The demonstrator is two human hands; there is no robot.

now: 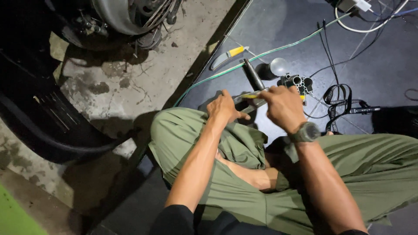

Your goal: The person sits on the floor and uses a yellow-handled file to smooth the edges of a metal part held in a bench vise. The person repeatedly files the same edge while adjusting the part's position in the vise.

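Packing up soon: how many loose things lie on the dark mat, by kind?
Knife with yellow handle: 1
Dark metal tube: 1
Light bulb: 1
Metal profile piece: 1
Black strap: 1
Total: 5

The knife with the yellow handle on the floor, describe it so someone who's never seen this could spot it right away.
Start at the dark floor mat beside the bare concrete. Near its left edge, just above the green-and-white cable, lies the knife. It alone pairs a curved grey blade with a yellow handle, lying apart from both hands.
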